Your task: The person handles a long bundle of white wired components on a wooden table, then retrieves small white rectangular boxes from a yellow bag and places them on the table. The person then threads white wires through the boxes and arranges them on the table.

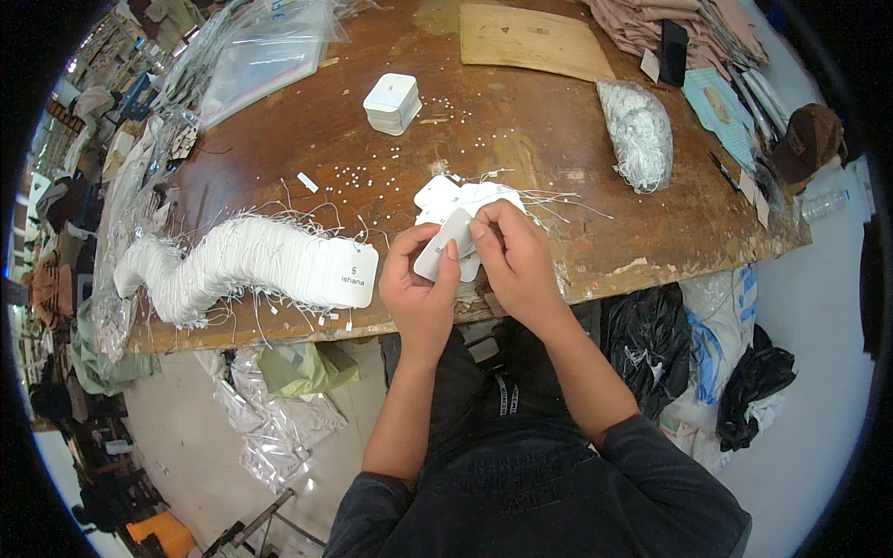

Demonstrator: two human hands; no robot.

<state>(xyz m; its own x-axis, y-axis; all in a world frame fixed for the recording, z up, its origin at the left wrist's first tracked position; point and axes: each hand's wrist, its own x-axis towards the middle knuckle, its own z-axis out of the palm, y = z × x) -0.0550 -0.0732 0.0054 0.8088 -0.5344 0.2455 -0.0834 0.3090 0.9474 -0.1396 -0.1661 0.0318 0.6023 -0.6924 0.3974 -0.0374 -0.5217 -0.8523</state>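
My left hand and my right hand meet at the near edge of the wooden table. Together they pinch a small white paper tag, the left thumb pressing on its face. Just behind the hands lies a loose pile of white tags with thin strings. To the left a long curved row of strung white tags lies along the table edge, its front tag facing me.
A small stack of white tags stands mid-table, with tiny white beads scattered near it. A clear bag of white strings lies right. A thin wooden board, folded fabric, plastic bags at the back.
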